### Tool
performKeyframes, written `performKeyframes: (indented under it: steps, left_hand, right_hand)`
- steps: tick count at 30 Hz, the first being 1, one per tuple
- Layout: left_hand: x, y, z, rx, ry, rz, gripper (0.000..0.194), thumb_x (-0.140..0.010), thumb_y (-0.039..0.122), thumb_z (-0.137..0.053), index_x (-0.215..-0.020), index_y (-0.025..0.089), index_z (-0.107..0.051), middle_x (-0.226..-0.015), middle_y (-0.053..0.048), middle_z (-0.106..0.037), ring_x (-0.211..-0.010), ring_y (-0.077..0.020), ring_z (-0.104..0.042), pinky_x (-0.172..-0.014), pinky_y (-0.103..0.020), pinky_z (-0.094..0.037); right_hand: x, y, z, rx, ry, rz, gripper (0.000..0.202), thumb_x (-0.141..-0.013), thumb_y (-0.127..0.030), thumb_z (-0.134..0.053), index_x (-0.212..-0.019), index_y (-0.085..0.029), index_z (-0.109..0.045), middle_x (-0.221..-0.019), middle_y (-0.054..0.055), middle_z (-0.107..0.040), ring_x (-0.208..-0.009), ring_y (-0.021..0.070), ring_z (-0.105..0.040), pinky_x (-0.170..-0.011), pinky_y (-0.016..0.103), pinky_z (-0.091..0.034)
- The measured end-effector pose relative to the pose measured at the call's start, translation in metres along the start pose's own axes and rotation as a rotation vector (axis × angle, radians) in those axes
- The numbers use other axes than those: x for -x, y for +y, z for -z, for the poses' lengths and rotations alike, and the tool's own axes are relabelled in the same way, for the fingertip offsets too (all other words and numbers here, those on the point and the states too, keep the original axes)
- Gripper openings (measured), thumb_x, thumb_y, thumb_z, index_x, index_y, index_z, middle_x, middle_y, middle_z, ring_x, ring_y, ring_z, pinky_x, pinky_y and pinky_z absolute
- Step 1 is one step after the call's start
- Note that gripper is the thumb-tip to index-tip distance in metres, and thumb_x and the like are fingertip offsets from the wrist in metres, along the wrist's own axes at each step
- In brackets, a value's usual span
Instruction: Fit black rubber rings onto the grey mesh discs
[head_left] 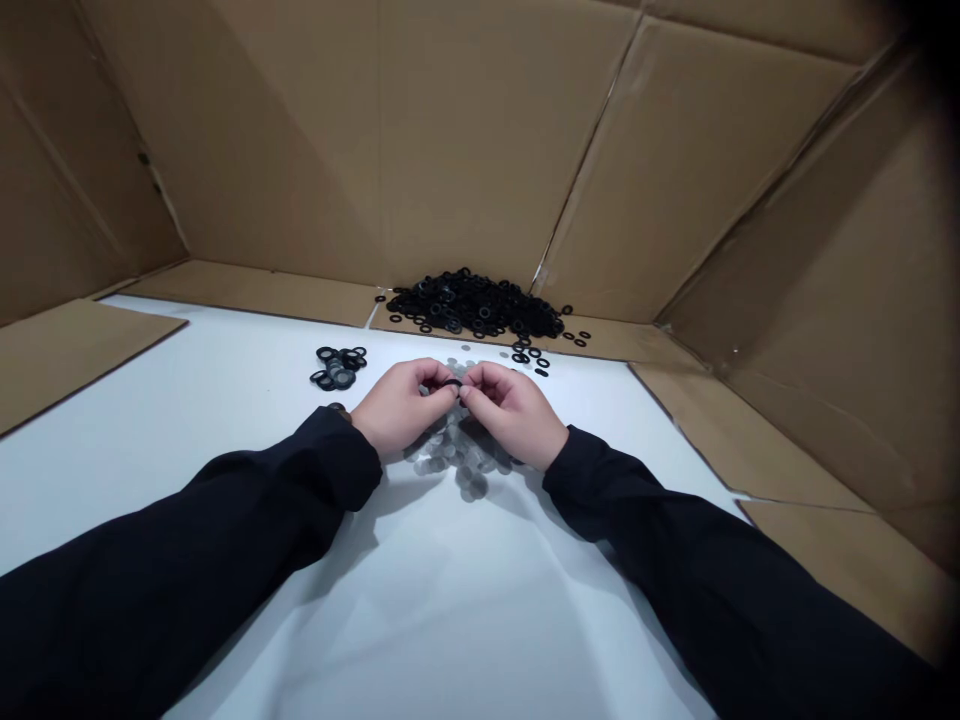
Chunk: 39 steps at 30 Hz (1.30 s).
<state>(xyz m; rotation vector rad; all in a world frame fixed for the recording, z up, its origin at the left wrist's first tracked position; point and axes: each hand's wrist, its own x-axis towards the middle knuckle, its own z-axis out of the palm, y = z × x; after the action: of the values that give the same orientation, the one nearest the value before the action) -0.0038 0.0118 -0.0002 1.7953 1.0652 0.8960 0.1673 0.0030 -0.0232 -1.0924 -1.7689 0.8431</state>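
While I look down through the head camera, cardboard walls (487,150) fill the top, above a white tabletop (420,610). At upper centre lies a large pile of black rings (472,305). Mid-frame, my left hand (394,408) and right hand (523,415) meet over translucent discs (472,485), right of a small ring cluster (342,372). Thumbs and forefingers pinch one dark ring (452,382) at centre; light, even pressure from both sides should stop it twisting.

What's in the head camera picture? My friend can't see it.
Left hand and right hand pinch a small black ring above round grey discs; a big heap of black rings lies behind, before a brown cardboard wall.
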Motion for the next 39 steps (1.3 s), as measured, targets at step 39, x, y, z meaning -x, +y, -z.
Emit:
performKeyframes:
  steps: [39]
  left_hand:
    - [-0.0009, 0.001, -0.0001, 0.014, -0.012, -0.029, 0.014, -0.078, 0.029, -0.057, -0.076, 0.016, -0.058, -0.065, 0.003, -0.052, -0.056, -0.0099, -0.044, -0.053, -0.023, -0.036]
  right_hand:
    - [0.0028, -0.0009, -0.0032, -0.012, 0.082, -0.019, 0.012, -0.082, -0.031, -0.055, -0.078, -0.02, -0.054, -0.067, -0.003, -0.05, -0.059, 0.0116, -0.046, -0.055, 0.025, -0.039]
